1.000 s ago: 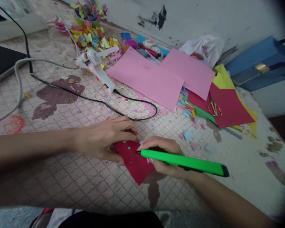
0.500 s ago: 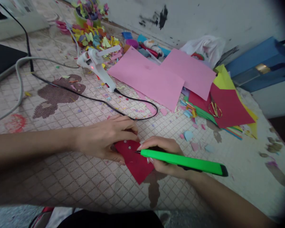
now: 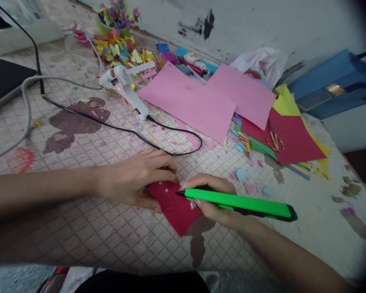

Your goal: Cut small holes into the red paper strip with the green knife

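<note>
Pale tablecloth [image 3: 110, 240] with a diamond pattern runs from the marked wall [image 3: 262, 24] to the near edge by my lap, a broad stretch of it lying between that edge and my forearms. On it, between my hands, is a small dark-red paper piece [image 3: 178, 213], one corner pointing toward me, two pale dots near its upper left. My left hand [image 3: 136, 179] has thumb and fingers parted, bracketing that end; I can't tell how hard they press. My right hand [image 3: 215, 195] pinches a green cutter [image 3: 240, 201] between thumb and fingers, its dark tip over the paper's right part; whether it touches, I can't tell. The cutter's back end reaches out rightward over open cloth.

Beyond my left fingertips, a black cable [image 3: 134, 131] loops close, limiting room that way, and leads to the white glue gun [image 3: 125, 91]. Pink sheets [image 3: 189, 97] overlap farther back. To their right, scissors [image 3: 275, 140] lie on a red sheet [image 3: 301, 138], well apart from my knuckles.
</note>
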